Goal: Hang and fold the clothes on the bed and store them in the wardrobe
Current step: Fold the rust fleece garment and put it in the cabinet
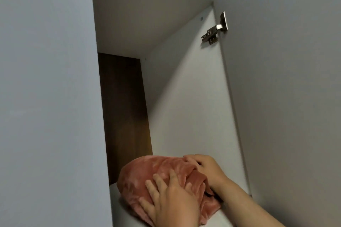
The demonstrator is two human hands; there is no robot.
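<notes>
Head view: two hands settle a folded pink garment on a high wardrobe shelf.

Looking up into the wardrobe, I see the pink plush garment bundled in a rounded fold on the white shelf, low in the compartment and close to its right inner wall. The left hand lies flat on the near side of the bundle, fingers straight and spread, pressing on the fabric. The right hand reaches in from the right, its fingers curled over the top fold and gripping it. Behind the bundle stands a dark wood back panel. The door hangs open at the right on a metal hinge near the top; a pale panel fills the left.
</notes>
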